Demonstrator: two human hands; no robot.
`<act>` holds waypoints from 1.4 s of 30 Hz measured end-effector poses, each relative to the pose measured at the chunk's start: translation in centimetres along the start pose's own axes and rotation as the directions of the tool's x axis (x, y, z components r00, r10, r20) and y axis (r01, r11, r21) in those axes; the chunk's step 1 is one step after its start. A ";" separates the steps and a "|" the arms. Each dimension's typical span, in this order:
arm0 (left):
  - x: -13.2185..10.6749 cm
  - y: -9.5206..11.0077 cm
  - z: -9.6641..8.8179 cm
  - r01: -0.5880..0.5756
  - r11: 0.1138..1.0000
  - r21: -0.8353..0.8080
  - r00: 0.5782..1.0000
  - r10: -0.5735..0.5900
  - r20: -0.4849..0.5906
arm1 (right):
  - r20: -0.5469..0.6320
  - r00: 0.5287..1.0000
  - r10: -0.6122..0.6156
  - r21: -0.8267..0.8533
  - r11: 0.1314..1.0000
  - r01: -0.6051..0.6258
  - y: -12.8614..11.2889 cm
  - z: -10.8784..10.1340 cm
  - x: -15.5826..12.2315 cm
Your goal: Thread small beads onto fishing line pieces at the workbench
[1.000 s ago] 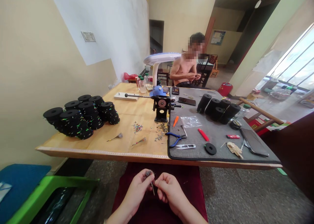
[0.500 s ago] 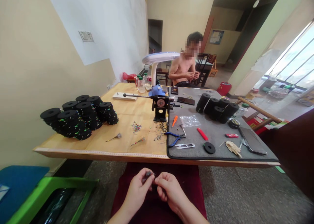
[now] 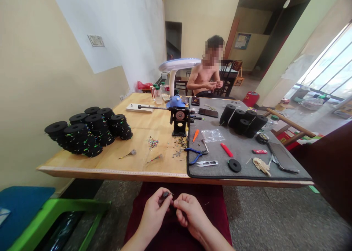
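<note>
Over the dark red cloth (image 3: 137, 225) on my lap, both hands meet just in front of the table edge. My left hand (image 3: 156, 207) is closed, its thumb and forefinger pinching a small dark piece (image 3: 165, 194) whose kind I cannot make out. Close beside it, my right hand (image 3: 188, 210) is closed in a pinch too; whatever lies between those fingertips is too small to name. The fingertips of the two hands nearly touch. Nearest on the table lie blue-handled pliers (image 3: 196, 156), thread snips (image 3: 207, 163) and a black foam spool (image 3: 234, 165).
Stacked black spools (image 3: 95, 128) fill the table's left side; more black spools (image 3: 244, 121) stand on the grey mat (image 3: 214, 172). A lamp (image 3: 180, 64) rises behind a small black machine (image 3: 180, 121). Loose beads (image 3: 153, 143) lie nearby. Another person (image 3: 203, 77) sits behind the table.
My hands stay nearly in place, with slight finger movement and a slightly wider gap between the fingertips. The other person has leaned a little to the left.
</note>
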State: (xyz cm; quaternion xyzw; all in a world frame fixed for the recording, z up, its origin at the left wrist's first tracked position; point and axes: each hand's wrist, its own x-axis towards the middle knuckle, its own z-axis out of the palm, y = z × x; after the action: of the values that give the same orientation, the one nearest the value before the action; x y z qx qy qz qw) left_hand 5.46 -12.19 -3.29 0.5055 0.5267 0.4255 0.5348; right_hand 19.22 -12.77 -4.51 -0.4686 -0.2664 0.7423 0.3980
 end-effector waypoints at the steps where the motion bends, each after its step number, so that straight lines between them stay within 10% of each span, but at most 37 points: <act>1: 0.0 0.0 0.0 -0.003 1.000 0.006 1.000 0.003 0.000 | 0.001 1.000 0.001 0.002 1.000 -0.001 0.0 0.0 0.0; 15: -0.4 -0.7 -0.1 -0.128 0.976 0.176 0.991 0.120 0.052 | -0.023 0.998 -0.060 -0.036 0.998 0.059 -0.1 -0.1 0.2; 42: -0.1 -0.6 0.6 0.188 0.960 -0.205 0.967 -0.145 0.208 | -0.069 0.979 -0.190 -0.056 0.981 0.187 0.1 -0.2 0.2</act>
State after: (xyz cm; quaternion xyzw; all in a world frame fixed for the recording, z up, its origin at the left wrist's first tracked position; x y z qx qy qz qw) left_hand 5.96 -12.44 -3.87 0.4341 0.4630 0.3848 0.6702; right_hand 19.37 -12.62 -4.75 -0.4780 -0.3131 0.6766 0.4644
